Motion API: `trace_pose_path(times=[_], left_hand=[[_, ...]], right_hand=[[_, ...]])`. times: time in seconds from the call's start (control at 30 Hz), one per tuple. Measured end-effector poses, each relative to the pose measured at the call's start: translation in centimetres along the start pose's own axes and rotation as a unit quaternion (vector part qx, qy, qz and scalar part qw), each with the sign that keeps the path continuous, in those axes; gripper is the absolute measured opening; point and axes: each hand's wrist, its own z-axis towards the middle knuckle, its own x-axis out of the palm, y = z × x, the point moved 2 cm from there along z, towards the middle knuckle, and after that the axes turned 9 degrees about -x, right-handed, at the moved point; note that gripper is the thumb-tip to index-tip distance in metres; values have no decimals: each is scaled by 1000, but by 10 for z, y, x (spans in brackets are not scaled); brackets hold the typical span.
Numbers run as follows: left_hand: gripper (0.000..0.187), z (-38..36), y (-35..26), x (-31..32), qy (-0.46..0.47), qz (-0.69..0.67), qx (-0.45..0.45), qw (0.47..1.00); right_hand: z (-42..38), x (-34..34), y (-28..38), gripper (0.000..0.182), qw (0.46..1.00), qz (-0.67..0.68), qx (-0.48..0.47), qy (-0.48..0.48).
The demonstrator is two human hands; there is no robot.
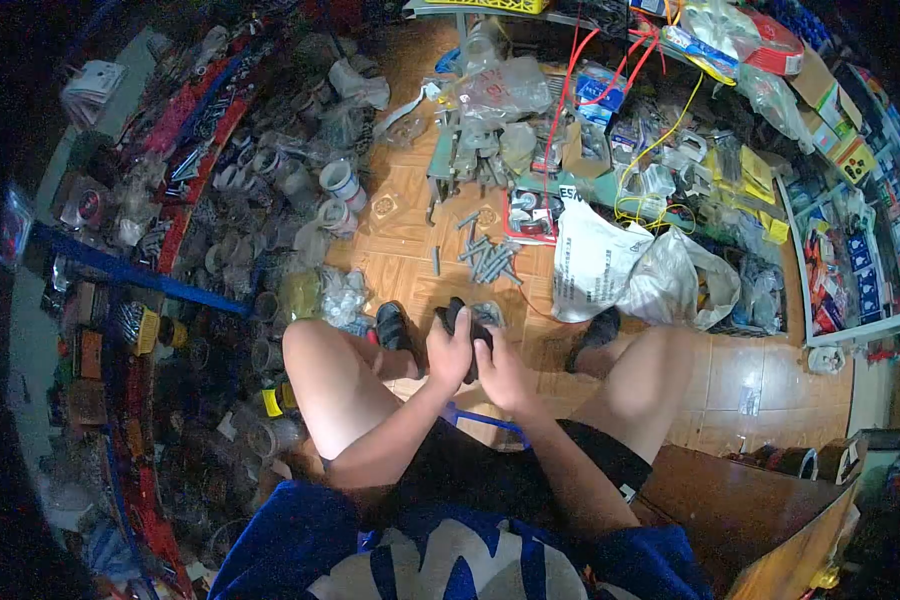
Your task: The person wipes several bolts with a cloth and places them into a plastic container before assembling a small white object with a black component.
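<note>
Between my knees, my left hand (450,343) and my right hand (501,372) meet around a dark black object (457,308). Its kind I cannot make out; part of it sticks out above my fingers, and the rest is covered. Both thumbs lie against it. On the tiled floor ahead of my hands is a loose pile of short grey rods (488,260) that look like bolts or anchors. One single rod (436,260) lies apart, to the left of the pile. A clear plastic bag or container (486,314) sits just beyond my hands.
White sacks (600,258) lie on the floor at the right. Behind them a low bench (440,155) is crowded with bags, boxes and hardware. Packed shelves (160,275) line the left side. A glass-fronted display case (850,255) stands at the right, and a brown wooden cabinet (730,510) is close by my right.
</note>
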Motion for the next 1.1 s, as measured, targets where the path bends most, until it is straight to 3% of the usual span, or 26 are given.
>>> trace_pose_path(times=[0.17, 0.23, 0.3, 0.4, 0.43, 0.53, 0.63, 0.73, 0.77, 0.87, 0.97, 1.07, 1.1], left_hand=[[38, -2, -7, -7, 124, 77, 88, 985], [34, 1, -19, -11, 221, 82, 69, 969], [30, 3, -29, -14, 293, 81, 42, 952], [36, 7, -17, -13, 341, 58, 58, 936], [37, 5, -20, -13, 320, 73, 77, 941], [39, 4, -26, -16, 240, 135, 119, 954], [39, 20, -9, -13, 120, 190, 136, 965], [40, 30, 12, -11, 63, 121, 44, 990], [38, 29, 14, -10, 84, 103, 16, 991], [36, 20, 6, -7, 141, 80, -26, 986], [41, 10, -13, -8, 197, 94, 39, 975], [41, 7, -9, -3, 240, 112, 62, 962], [41, 2, -22, -5, 242, 97, 42, 964]], right_hand=[[-1, 16, -73, 47, 947, 241, 193, 92], [0, 0, -47, 49, 845, 463, 241, 117], [-1, -10, -56, 48, 803, 471, 289, 225], [-4, -13, -61, 47, 754, 486, 318, 306], [-5, -12, -58, 48, 742, 494, 320, 321], [-2, -26, -21, 45, 866, 342, 305, 202], [4, 4, -57, 48, 963, 210, 109, 128], [-1, -5, -24, 56, 988, 98, -77, 93], [2, -16, 1, 64, 990, 20, -116, 80], [5, -21, 2, 65, 982, -108, -140, 66], [5, -19, -9, 62, 989, -1, -19, 144], [4, 1, -48, 55, 985, 107, -46, 125], [5, -4, -45, 51, 981, 157, 19, 113]])
